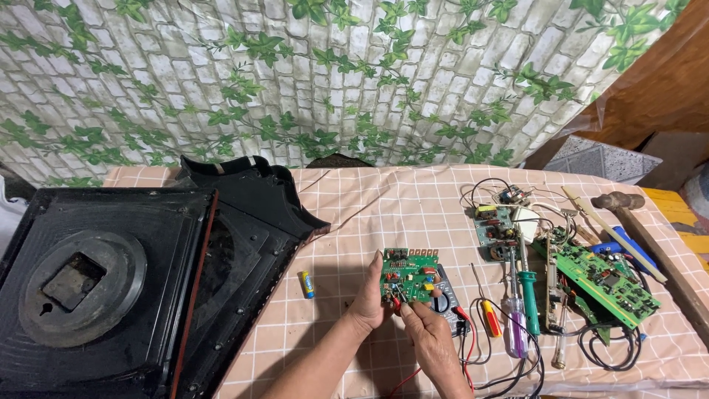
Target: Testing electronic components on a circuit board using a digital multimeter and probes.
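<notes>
Head view, looking down at the bench: my left hand (367, 299) grips the small green circuit board (408, 277) by its left edge, fingers closed on it and tilting the component side up toward me so I can read the parts. My right hand (427, 330) is pinched narrow at the board's lower edge; what's between the fingertips is too small to tell, maybe a probe tip, since red leads (467, 347) run back from there. Board sits just above a dark multimeter (449, 299), which lies flat on the checked tablecloth (354, 214) right under my hands so the dial stays in sight. Screwdrivers, green-handled (527, 290) and purple-handled (515, 331), lie side by side just right of the meter, within reach. Further right, a long green board (607, 281) with black wires, and a smaller board (493, 227) behind it, parked away from my hands. Hammer (619, 201) at the far right edge. Big black appliance housing (111, 288) is pushed to the left, and a small battery (306, 284) lies beside it.
</notes>
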